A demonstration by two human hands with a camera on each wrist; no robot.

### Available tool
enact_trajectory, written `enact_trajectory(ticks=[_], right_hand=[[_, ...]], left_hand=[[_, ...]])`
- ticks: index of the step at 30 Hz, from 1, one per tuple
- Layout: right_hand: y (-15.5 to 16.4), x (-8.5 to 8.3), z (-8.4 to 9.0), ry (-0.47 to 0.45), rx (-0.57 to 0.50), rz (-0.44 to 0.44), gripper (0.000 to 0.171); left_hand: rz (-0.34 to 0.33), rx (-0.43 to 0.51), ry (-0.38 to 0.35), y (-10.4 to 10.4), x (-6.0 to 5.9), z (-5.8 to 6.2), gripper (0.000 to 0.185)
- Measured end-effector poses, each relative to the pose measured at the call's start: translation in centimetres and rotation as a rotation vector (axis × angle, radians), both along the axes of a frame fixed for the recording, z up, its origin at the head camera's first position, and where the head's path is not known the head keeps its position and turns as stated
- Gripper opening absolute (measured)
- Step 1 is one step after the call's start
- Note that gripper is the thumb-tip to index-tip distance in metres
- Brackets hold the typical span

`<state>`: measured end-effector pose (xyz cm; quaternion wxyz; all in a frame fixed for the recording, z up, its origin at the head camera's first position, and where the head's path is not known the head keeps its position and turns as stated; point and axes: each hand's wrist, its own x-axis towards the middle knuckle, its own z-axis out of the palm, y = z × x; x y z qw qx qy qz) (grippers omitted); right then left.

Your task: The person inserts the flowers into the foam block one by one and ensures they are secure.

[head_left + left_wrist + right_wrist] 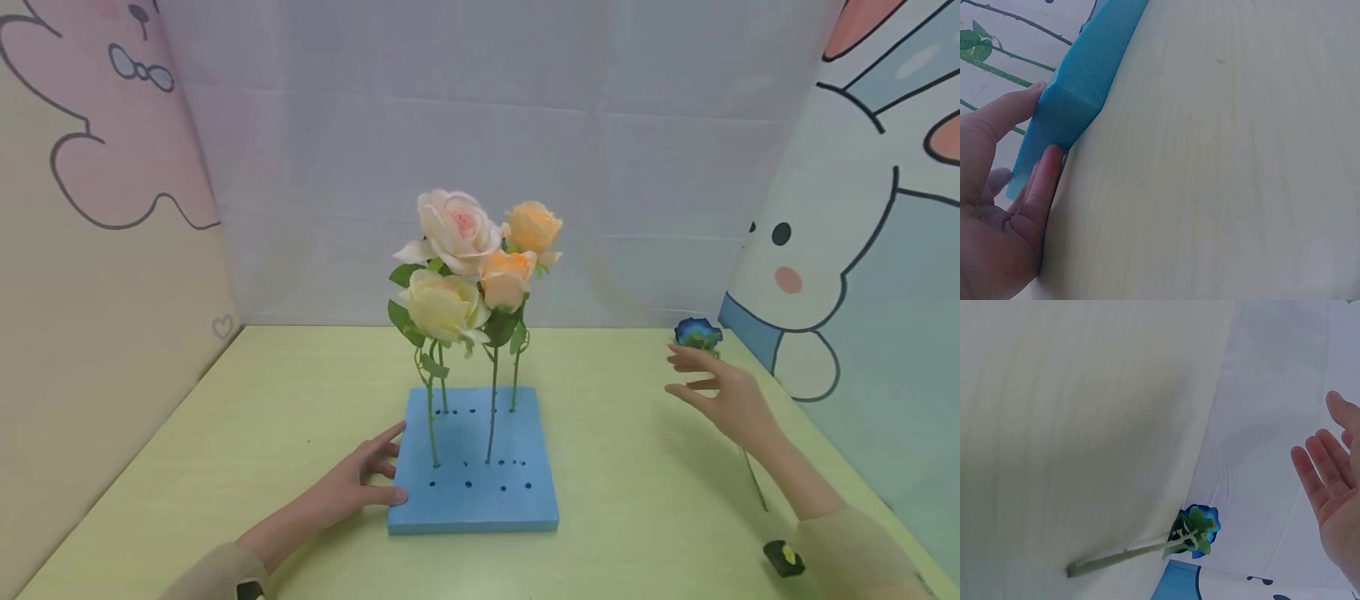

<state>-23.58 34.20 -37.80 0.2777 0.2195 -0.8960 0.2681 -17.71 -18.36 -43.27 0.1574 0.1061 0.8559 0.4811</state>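
Left hand (pixel 352 487) braces foam block (pixel 474 492) with straight fingers; right hand (pixel 723 396), fingers wide, should grip the blue flower (pixel 697 333) low on its stem.

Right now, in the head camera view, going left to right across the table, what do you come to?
Left hand touching the block's left edge → blue foam block with four roses standing in it → right hand, open above the table → blue flower lying by the right wall.
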Motion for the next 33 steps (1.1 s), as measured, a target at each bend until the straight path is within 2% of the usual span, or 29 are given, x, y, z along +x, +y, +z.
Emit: enact_trajectory(ticks=[8,13,21,30,33], right_hand=[[2.8,-0.4,-0.5,-0.072,-0.034,-0.027,0.059],[4.6,-0.8,-0.9,-0.176,-0.049,-0.071,0.062],[6.8,-1.0,-1.2,-0.307,0.006,-0.121,0.075],[8.1,-1.2,-1.4,-0.512,0.043,-0.109,0.087],[8.5,-1.2,-1.6,-0.548,0.063,-0.107,0.087]], left_hand=[[-0.008,-0.004,0.006,0.0,0.2,0.1,0.096],[-0.024,0.0,0.017,0.0,0.3,0.4,0.095],[-0.037,0.012,0.04,0.0,0.3,0.3,0.095],[-0.033,0.016,0.039,0.0,0.2,0.3,0.096],[-0.044,0.021,0.043,0.1,0.2,0.3,0.096]])
